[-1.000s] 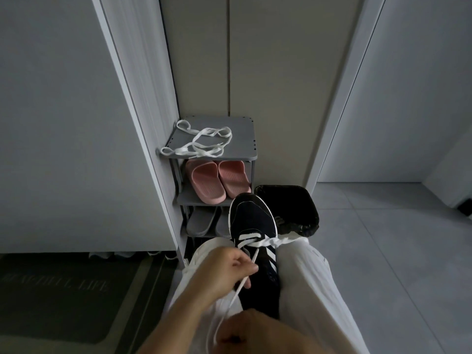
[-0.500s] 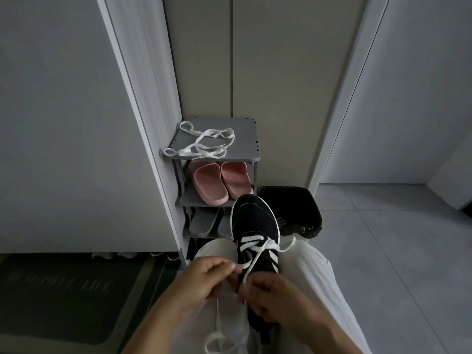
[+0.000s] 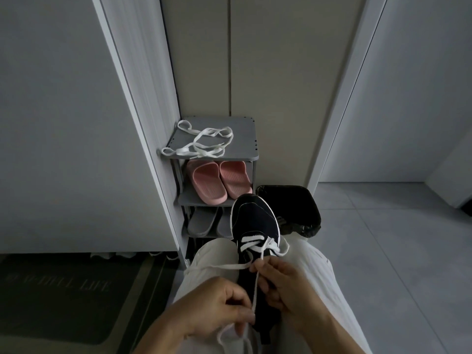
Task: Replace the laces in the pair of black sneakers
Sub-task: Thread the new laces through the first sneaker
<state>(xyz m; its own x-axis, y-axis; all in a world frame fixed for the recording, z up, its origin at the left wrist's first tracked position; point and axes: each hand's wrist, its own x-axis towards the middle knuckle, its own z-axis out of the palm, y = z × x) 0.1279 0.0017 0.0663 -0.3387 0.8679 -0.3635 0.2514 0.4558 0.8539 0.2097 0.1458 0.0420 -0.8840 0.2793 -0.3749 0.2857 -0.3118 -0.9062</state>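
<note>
We see 1 black sneaker (image 3: 255,226) w/ white sole edge, resting toe-away on a pale-trousered lap (image 3: 314,272). A white lace (image 3: 258,245) crosses only its front eyelets, ends trailing toward us. Loose laces (image 3: 204,144), white, lie tangled atop a grey shoe rack (image 3: 245,139).

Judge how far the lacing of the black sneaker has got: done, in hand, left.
Done: the white lace crosses the lowest eyelets of the black sneaker. In hand: the left hand pinches one strand, the right hand the other. Left: the upper eyelets look unlaced; a loose lace lies on the shoe rack; no second sneaker shows.
</note>
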